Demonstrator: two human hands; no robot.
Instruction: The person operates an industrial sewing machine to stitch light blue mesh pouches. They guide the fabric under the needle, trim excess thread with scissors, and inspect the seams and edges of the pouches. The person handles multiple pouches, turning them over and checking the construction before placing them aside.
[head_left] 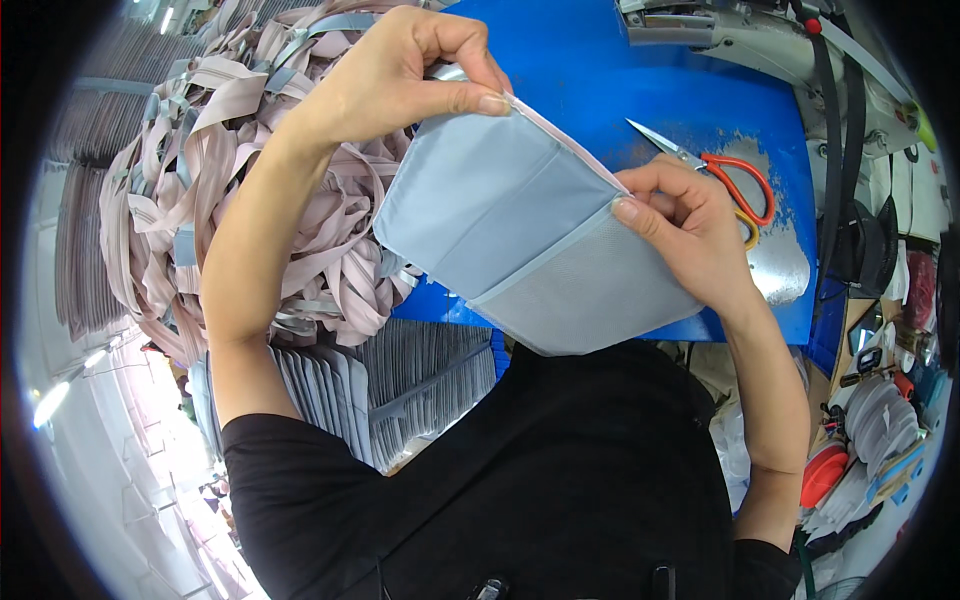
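A grey-blue fabric panel [460, 200] with rounded corners and a mesh pocket [590, 285] hangs between my two hands above the blue table. Along its upper edge runs a pink strip [565, 140] that looks like zipper tape. My left hand [425, 75] pinches the panel's far left corner between thumb and fingers. Further right on the same edge, my right hand [690, 220] grips the panel near the end of the pink strip. Scissors with red and yellow handles [740, 180] lie on the table just beyond my right hand, partly hidden by it.
A tangled heap of pink and grey zipper strips [240, 130] covers the left side. Stacks of grey panels [400, 380] stand below it and at far left. A sewing machine [740, 35] occupies the back right of the blue table [560, 50]. Thread spools [880, 420] sit at right.
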